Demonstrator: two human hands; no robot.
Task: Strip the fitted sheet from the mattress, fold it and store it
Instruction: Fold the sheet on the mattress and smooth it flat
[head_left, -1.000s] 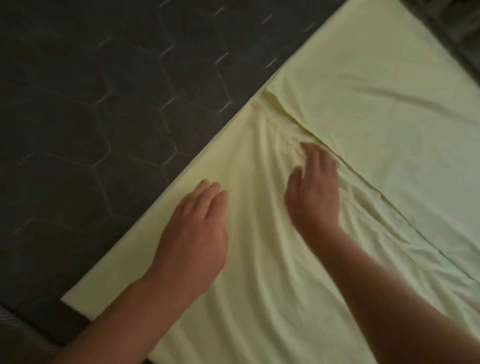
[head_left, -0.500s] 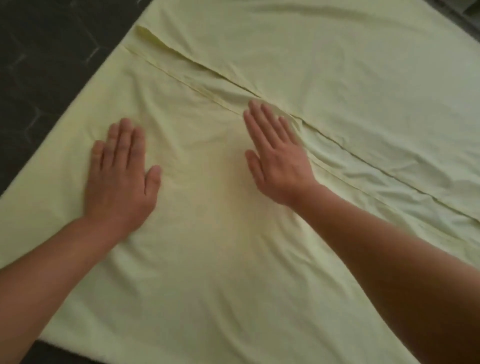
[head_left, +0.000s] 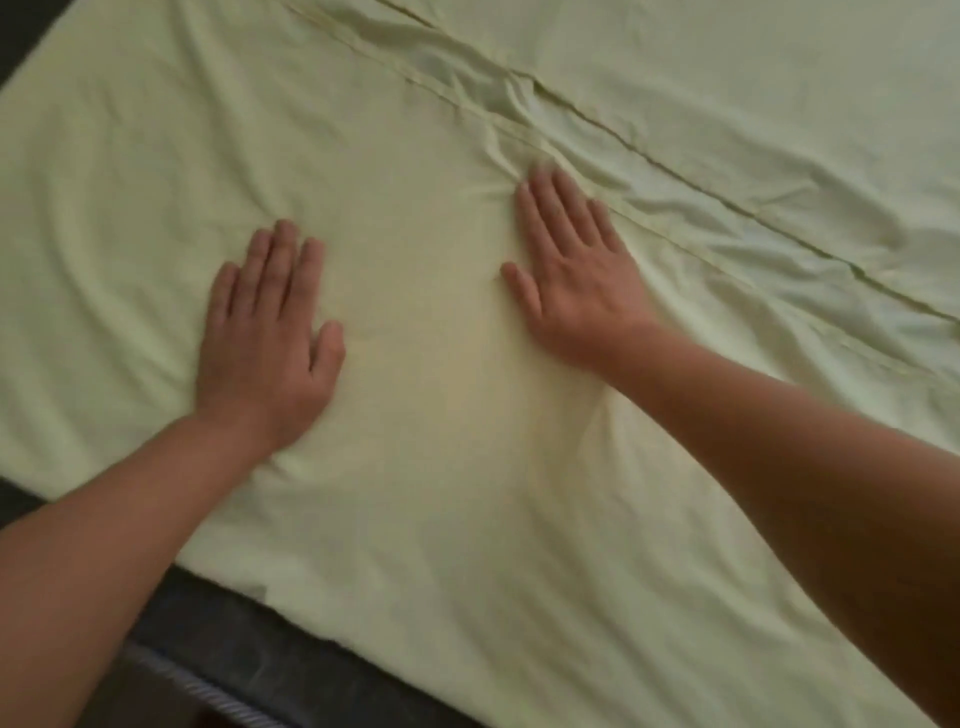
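Both hands have stayed flat on the sheet (head_left: 415, 130) since half a second ago, but the cloth beside the hem (head_left: 675, 171) has bunched into thicker wrinkles just ahead of the right fingers, and less of the dark mattress (head_left: 291, 670) now shows. The pale yellow sheet lies spread on top of the mattress, off its corners, with one layer folded over so that the hem runs slantwise across it. The right hand (head_left: 576, 280) rests palm down just on the near side of the hem, fingers straight and together, gripping nothing. The left hand (head_left: 265, 343) lies palm down well to the near side of the hem, fingers straight, thumb out, also holding nothing. Bare mattress with a striped edge cord (head_left: 208, 686) shows far on the near side of the hem, past the sheet's edge.
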